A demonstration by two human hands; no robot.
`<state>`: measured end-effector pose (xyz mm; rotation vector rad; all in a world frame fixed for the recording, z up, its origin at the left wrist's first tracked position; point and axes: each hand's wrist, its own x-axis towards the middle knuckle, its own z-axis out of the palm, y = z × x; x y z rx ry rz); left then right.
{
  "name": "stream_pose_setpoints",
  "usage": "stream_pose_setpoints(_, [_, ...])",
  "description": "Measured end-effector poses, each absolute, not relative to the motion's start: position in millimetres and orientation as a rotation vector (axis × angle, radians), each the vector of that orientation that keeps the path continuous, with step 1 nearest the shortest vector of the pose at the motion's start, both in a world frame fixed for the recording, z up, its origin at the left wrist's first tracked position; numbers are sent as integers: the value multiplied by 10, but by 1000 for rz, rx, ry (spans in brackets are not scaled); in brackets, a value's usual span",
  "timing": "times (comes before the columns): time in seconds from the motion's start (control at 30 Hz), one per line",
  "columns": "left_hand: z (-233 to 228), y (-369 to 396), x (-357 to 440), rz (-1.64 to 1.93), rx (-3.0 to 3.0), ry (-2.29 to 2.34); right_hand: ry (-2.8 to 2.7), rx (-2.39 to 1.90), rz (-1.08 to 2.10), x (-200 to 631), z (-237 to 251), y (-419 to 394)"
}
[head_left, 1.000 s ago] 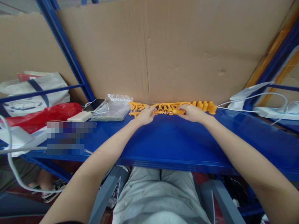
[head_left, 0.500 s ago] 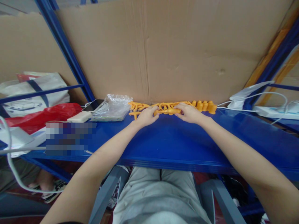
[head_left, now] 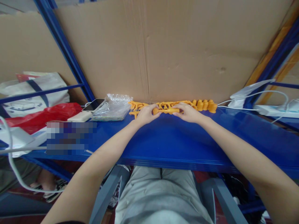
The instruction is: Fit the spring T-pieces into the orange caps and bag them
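A long yellow-orange plastic part (head_left: 168, 110) lies crosswise between my two hands near the back of the blue shelf. My left hand (head_left: 146, 115) is curled round its left end, thumb at the near side. The right end is pinched by my right hand (head_left: 188, 113). Behind it, other yellow-orange plastic pieces (head_left: 163, 105) form a row along the cardboard, partly hidden by my fingers. Past my right hand stand several rounded, peg-like yellow pieces (head_left: 205, 105). A T-shaped yellow piece (head_left: 134, 114) sits just left of my left hand.
The blue shelf (head_left: 163, 140) backs onto a tall cardboard panel (head_left: 187, 46). To the left are a clear plastic bag (head_left: 114, 109), a phone (head_left: 93, 105), a white power bank (head_left: 80, 117) and a red bag (head_left: 51, 115). White cables (head_left: 247, 109) run at the right.
My left hand has shifted slightly right and closed round the left end of the plastic part. My right fingers have adjusted slightly on the other end.
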<state>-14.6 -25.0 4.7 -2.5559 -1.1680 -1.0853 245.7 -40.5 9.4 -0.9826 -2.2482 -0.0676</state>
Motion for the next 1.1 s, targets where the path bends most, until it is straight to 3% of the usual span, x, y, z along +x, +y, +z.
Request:
stream_pose_setpoints(0.4, [53, -234, -156, -1161, -2555, -1166, -1973, -883, 756, 2573, -21, -197])
stream_pose_setpoints(1.1, [35, -223, -155, -1179, -2576, -1129, -1701, -1138, 1201, 2422, 113, -441])
